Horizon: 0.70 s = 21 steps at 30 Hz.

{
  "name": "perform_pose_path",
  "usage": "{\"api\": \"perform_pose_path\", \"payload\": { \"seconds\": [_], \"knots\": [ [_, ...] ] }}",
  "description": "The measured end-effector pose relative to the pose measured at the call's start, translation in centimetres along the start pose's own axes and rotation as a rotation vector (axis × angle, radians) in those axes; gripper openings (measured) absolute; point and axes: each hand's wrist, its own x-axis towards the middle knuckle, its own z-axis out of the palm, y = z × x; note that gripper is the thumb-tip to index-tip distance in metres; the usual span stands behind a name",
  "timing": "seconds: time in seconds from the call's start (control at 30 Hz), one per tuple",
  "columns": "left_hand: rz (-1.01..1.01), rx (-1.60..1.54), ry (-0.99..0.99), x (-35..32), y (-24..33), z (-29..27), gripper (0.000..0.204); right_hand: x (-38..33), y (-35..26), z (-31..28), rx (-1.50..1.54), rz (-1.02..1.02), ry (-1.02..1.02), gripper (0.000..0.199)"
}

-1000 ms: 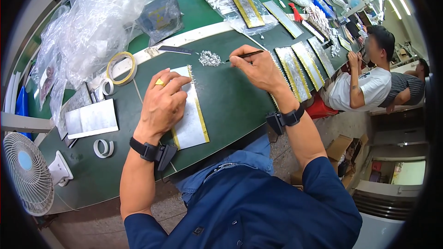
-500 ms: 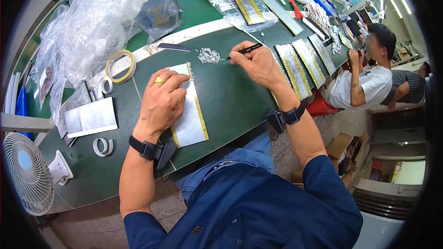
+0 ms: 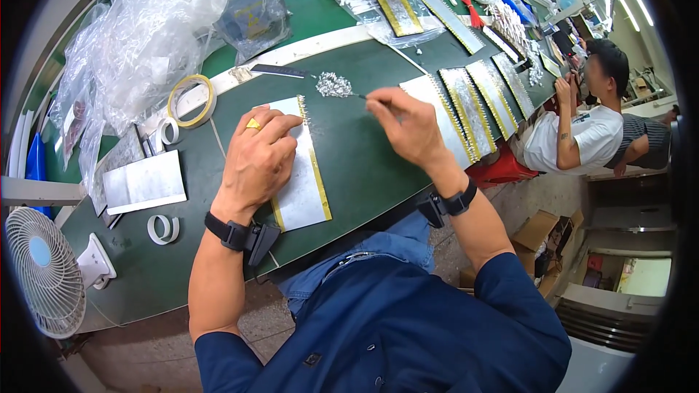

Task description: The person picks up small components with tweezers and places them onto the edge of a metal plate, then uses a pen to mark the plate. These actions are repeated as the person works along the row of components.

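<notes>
My left hand [image 3: 258,156] lies on a pale flat plate [image 3: 302,200] edged with yellow tape, fingers bent but apart, fingertips at its right edge. Small metal pieces [image 3: 303,110] stand in a row along the upper part of that edge. Between the thumb and fingers of my right hand [image 3: 411,127] are black tweezers [image 3: 360,96], mostly hidden by the hand. Their tip is at the right side of a heap of tiny shiny metal pieces [image 3: 333,85]. Whether the tip grips a piece is too small to tell.
Several similar taped plates [image 3: 460,105] lie to the right. Tape rolls [image 3: 207,113], a pale sheet [image 3: 145,182] and a white fan [image 3: 47,269] are at left. Plastic bags [image 3: 160,22] crowd the back left. A dark ruler [image 3: 279,70] lies behind the heap; a person [image 3: 575,131] sits at right.
My right hand has turned and shifted slightly right and down, so the tweezers' shaft is now mostly hidden. The left hand has stayed on the plate.
</notes>
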Motion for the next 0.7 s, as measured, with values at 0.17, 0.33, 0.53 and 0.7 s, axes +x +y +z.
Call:
{"api": "perform_pose_path", "payload": {
  "seconds": [0.17, 0.33, 0.53, 0.7],
  "knots": [
    [-0.024, 0.021, 0.004, 0.4, 0.1, 0.1, 0.011, -2.3, -1.1, 2.7, -0.294, -0.627, -0.066, 0.022],
    [-0.019, 0.019, 0.007, 0.3, 0.1, 0.3, 0.011, -2.5, -1.5, 3.7, -0.303, -0.692, -0.154, 0.036],
    [-0.012, 0.024, -0.003, 0.2, 0.1, 0.3, 0.015, -2.6, -1.1, 4.5, -0.321, -0.691, -0.171, 0.039],
    [-0.017, 0.023, -0.008, 0.2, 0.1, 0.4, 0.018, -2.5, -1.0, 4.8, -0.32, -0.683, -0.177, 0.036]
  ]
}}
